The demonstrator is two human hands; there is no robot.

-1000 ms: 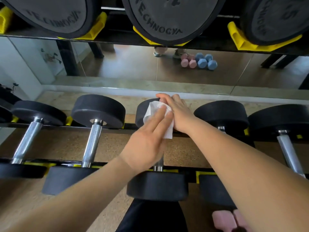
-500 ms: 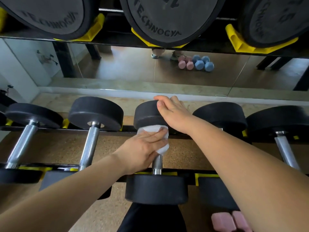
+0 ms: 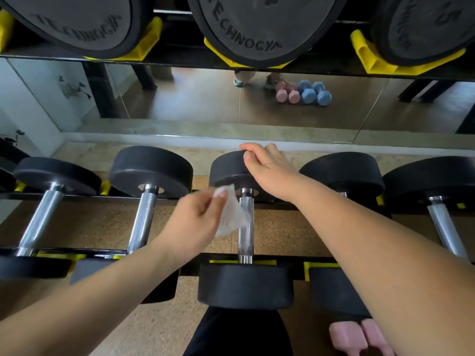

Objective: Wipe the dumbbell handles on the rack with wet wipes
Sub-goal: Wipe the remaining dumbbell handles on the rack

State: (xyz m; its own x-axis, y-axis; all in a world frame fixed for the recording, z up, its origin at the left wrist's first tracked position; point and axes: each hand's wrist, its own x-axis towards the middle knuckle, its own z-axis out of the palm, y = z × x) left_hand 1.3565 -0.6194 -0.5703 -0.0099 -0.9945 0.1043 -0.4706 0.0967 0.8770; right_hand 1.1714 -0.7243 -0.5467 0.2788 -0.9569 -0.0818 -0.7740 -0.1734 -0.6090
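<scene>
Head view: the left hand (image 3: 195, 223) pinches a white wet wipe (image 3: 230, 214) between thumb and fingertips, just left of the middle dumbbell (image 3: 245, 287); the wipe hangs crumpled, its loose edge against the left side of the steel handle (image 3: 246, 236); the right hand (image 3: 270, 172) lies beyond it on the dumbbell's far black head, fingers laid loosely over the top, thumb on the near face; the dumbbell rests across the rack (image 3: 164, 197), with more dumbbells to either side of the hands; pink weights (image 3: 359, 335) lie under the right forearm.
</scene>
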